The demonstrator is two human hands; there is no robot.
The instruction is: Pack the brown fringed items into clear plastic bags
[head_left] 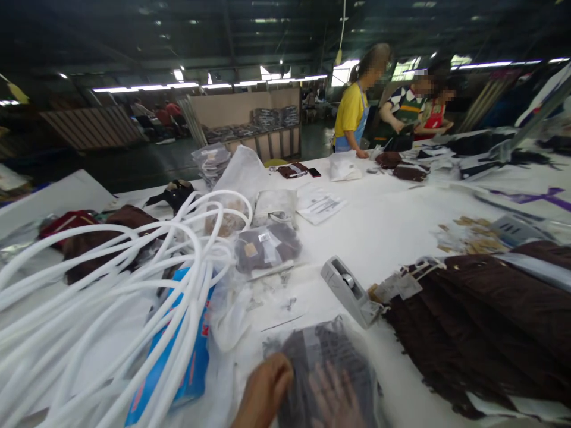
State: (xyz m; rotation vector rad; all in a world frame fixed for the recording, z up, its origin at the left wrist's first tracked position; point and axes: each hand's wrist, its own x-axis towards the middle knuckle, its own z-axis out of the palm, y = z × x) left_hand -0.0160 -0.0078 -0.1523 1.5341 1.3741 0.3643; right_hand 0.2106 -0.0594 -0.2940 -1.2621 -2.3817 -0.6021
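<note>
A clear plastic bag with a folded dark garment in it [321, 342] lies on the white table at the bottom of the view. My left hand [271, 375] is closed at the bag's left edge, its fingertips partly hidden. My right hand [333, 389] is flat with fingers spread over the garment. It looks hazy, and I cannot tell whether it is on top of the plastic or under it. Beyond the hands, a similar bagged garment with a tag and a barcode label [267, 246] lies flat. A grey tape dispenser [352, 288] stands to the right.
Looped white tubing [187, 249] and a blue package [182, 356] fill the left. Brown garments [486, 321] are piled at right, near scattered tan tags [473, 235]. A paper sheet [320, 203] and a phone [314, 172] lie farther back. Co-workers [352, 116] stand across the table.
</note>
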